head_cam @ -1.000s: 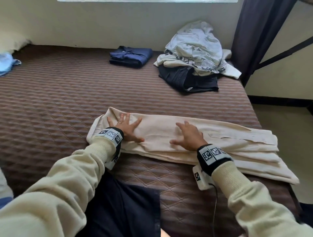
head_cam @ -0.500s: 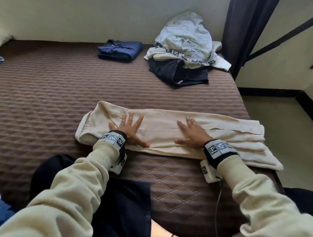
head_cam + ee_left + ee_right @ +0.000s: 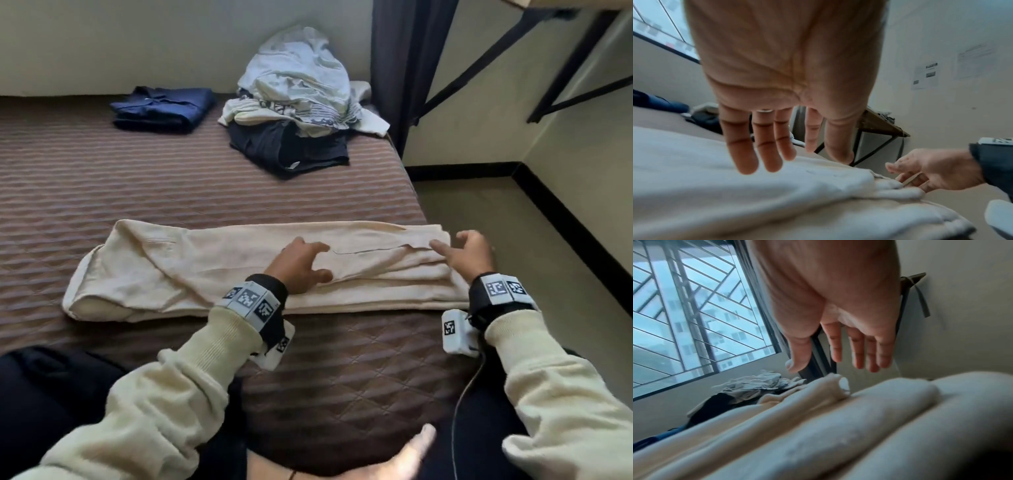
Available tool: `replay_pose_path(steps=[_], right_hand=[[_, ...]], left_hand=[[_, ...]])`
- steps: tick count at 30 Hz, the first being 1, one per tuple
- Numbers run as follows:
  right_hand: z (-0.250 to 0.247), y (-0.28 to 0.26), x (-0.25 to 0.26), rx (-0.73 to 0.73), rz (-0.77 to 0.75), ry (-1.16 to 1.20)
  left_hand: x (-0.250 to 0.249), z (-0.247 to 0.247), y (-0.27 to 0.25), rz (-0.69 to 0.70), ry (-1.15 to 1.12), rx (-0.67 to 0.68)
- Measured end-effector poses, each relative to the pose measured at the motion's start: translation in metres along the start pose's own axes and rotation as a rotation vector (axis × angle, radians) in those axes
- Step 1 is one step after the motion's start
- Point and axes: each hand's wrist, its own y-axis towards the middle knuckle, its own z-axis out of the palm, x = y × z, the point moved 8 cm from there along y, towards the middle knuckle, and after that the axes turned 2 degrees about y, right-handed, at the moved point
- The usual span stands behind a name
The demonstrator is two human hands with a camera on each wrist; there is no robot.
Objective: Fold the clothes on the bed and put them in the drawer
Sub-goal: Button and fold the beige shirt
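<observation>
At the near edge of the bed (image 3: 102, 192), covered in a brown quilted spread, the person sits with both cream-sleeved arms reaching forward, each wrist wearing a black band with white marker tags. Just beyond the wrists lies the cream garment (image 3: 212, 263), folded lengthwise into a long strip that runs parallel to the near edge, its right end close to the bed's right edge and its left end bunched and rounded.

The left hand (image 3: 301, 265) lies over the middle of the strip, toward its right half; the fingers (image 3: 764, 146) are straight and slightly spread, gripping nothing, and the left wrist view shows them just above the cloth, whether touching it or not is unclear. The right hand (image 3: 467, 255) is at the garment's right end, where the stacked layers finish. Its fingers are loosely extended, the thumb apart from them; in the left wrist view the fingertips reach in against the edges of the layers, but no closed grip on the cloth can be made out.

Farther back, near the far right corner of the bed, a heap of unfolded clothes (image 3: 298, 85) in pale grey and white sits on top of a dark garment (image 3: 287, 147). To its left, along the far edge by the wall, rests a folded navy garment (image 3: 161, 109).
</observation>
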Motion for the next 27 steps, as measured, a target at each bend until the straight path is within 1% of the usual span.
replay_pose_path(steps=[2, 3, 4, 6, 8, 10, 12, 16, 21, 26, 27], right_hand=[[0.010, 0.002, -0.024, 0.133, 0.154, 0.009], [0.017, 0.003, -0.033, 0.209, 0.208, 0.049], [0.021, 0.005, -0.040, 0.253, 0.238, 0.100], [0.025, 0.017, -0.056, 0.231, 0.276, 0.177], [0.022, 0.019, -0.052, 0.187, 0.272, 0.228], [0.020, 0.006, -0.034, 0.203, 0.274, 0.213], [0.025, 0.007, -0.032, 0.220, 0.293, 0.231], [0.030, 0.006, -0.028, 0.203, 0.306, 0.301], [0.034, 0.010, -0.015, 0.266, 0.231, 0.306], [0.019, -0.001, 0.016, 0.248, 0.172, 0.326], [0.017, -0.003, 0.025, 0.236, 0.141, 0.320]], left_hand=[[-0.023, 0.026, 0.008, 0.032, -0.017, 0.073], [-0.030, 0.039, 0.011, 0.031, -0.019, 0.106], [-0.034, 0.052, 0.013, 0.022, -0.017, 0.129], [-0.034, 0.070, 0.013, -0.004, 0.022, 0.123], [-0.031, 0.077, 0.012, -0.014, 0.061, 0.097], [-0.030, 0.080, 0.012, -0.006, 0.065, 0.104], [-0.029, 0.079, 0.012, 0.003, 0.078, 0.106], [-0.031, 0.081, 0.011, 0.042, 0.143, 0.104], [-0.033, 0.081, 0.007, 0.091, 0.178, 0.083], [-0.035, 0.081, 0.005, 0.117, 0.180, 0.091], [-0.035, 0.081, 0.005, 0.130, 0.175, 0.097]])
